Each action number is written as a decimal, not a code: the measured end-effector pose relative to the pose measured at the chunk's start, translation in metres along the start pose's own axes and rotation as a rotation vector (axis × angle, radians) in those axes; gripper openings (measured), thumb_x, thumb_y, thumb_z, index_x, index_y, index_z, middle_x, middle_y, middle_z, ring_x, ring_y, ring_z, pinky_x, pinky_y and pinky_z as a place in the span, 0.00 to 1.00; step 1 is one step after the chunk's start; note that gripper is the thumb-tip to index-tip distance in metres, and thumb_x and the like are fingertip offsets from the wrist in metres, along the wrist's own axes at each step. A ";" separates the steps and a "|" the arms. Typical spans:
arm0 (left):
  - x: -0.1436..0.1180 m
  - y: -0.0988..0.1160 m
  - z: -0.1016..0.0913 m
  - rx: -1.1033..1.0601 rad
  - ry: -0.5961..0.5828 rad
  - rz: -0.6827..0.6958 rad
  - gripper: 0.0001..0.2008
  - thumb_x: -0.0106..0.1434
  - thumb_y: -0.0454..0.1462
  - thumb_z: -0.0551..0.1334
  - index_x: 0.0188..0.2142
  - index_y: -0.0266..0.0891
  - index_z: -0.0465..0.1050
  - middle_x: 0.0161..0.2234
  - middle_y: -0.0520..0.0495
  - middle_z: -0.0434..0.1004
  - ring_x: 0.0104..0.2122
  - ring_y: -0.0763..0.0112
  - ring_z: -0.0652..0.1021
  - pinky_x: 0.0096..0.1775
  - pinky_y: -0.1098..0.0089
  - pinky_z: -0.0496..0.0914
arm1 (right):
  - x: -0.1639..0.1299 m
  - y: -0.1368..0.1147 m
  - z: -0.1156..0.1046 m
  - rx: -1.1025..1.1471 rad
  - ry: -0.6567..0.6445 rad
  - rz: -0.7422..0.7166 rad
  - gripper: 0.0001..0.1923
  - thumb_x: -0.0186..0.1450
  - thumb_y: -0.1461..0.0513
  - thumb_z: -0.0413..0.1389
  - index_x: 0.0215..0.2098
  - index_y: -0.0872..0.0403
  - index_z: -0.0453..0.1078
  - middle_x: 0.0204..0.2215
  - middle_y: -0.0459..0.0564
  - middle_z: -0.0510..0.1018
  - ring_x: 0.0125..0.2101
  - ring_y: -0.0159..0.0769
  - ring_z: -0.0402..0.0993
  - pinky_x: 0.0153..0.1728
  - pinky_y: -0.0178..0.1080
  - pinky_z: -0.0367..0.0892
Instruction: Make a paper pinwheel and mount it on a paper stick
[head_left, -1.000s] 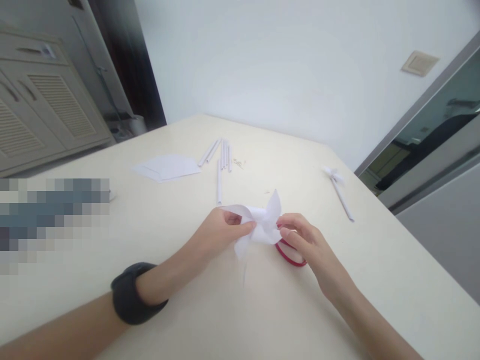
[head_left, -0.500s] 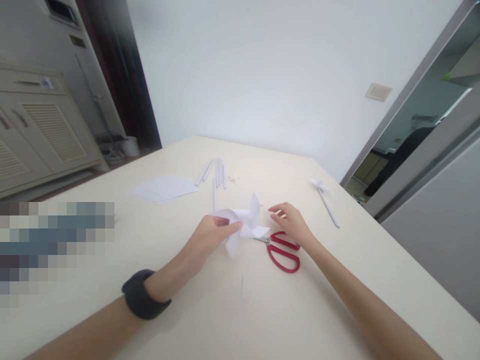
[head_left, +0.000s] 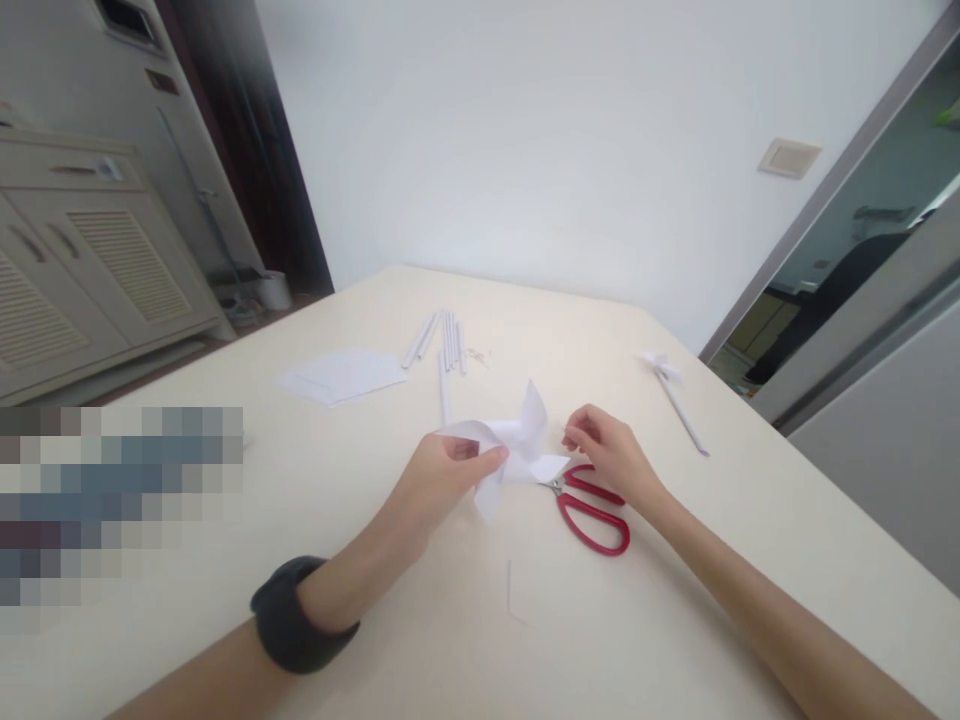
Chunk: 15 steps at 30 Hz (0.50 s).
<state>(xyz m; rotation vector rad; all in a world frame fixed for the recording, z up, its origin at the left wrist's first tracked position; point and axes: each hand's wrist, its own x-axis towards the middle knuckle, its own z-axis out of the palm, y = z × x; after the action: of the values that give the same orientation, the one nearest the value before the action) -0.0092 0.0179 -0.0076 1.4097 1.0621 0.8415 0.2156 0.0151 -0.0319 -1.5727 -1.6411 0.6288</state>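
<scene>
**Two hands at a folded paper pinwheel**

Two hands meet over the middle of the table (head_left: pixel 225 640). The left hand (head_left: pixel 442 480) pinches the white paper pinwheel (head_left: pixel 517 445) at its centre, thumb and fingers closed on the gathered folds, holding it just above the tabletop. The right hand (head_left: pixel 611 455) hovers just right of it, fingertips drawn narrow as if on something tiny; what that is I cannot tell. Red scissors (head_left: pixel 592 510) lie under that hand, blades towards the paper. Farther off lie rolled paper sticks (head_left: pixel 448 340), flat sheets (head_left: pixel 341 375) to the left, and a finished pinwheel (head_left: pixel 671 385) at far right. If the pinch slackens, the bent corners could spring open and the folds come undone.
</scene>
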 end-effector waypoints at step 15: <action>-0.007 0.000 0.013 -0.070 -0.095 -0.091 0.07 0.54 0.36 0.63 0.33 0.39 0.75 0.33 0.48 0.79 0.34 0.64 0.77 0.34 0.71 0.68 | -0.077 -0.049 -0.002 0.119 0.372 -0.384 0.10 0.61 0.72 0.53 0.34 0.52 0.69 0.31 0.49 0.72 0.33 0.35 0.69 0.31 0.38 0.67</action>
<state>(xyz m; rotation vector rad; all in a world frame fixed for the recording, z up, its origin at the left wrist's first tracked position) 0.0004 0.0069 -0.0088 1.3197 1.0070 0.7316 0.1838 -0.0669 -0.0062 -1.1611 -1.5300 0.2096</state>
